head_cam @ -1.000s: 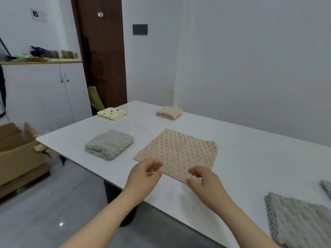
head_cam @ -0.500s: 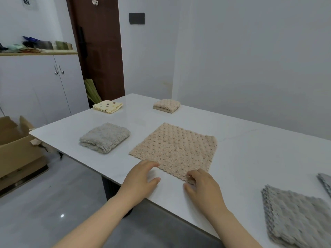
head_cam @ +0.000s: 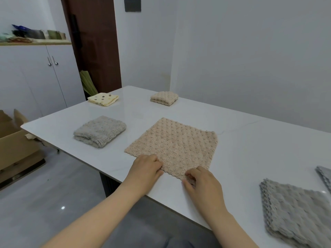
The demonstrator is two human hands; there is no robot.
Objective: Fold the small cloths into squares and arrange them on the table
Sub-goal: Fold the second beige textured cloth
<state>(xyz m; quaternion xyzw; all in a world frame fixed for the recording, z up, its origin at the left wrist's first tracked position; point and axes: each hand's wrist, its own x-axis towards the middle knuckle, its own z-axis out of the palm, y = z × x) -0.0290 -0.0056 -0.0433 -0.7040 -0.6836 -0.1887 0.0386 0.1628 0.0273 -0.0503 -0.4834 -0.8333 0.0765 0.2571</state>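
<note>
A beige bobbled cloth (head_cam: 174, 146) lies spread flat on the white table (head_cam: 250, 149). My left hand (head_cam: 146, 171) pinches its near edge towards the left corner. My right hand (head_cam: 201, 182) pinches the nearest corner, fingers curled on the fabric. Three folded squares rest further out: a grey one (head_cam: 99, 131) at the left, a yellow dotted one (head_cam: 103, 99) at the far left, a beige one (head_cam: 164, 98) at the back. A grey unfolded cloth (head_cam: 297, 212) lies at the right.
Another grey cloth's edge (head_cam: 325, 177) shows at the right border. An open cardboard box (head_cam: 16, 140) stands on the floor left of the table. A white cabinet (head_cam: 35, 77) and a dark door (head_cam: 95, 42) are behind.
Both hands came down from just above the table's edge onto the beige cloth's near edge and closed on it. The view moved closer to the table.
</note>
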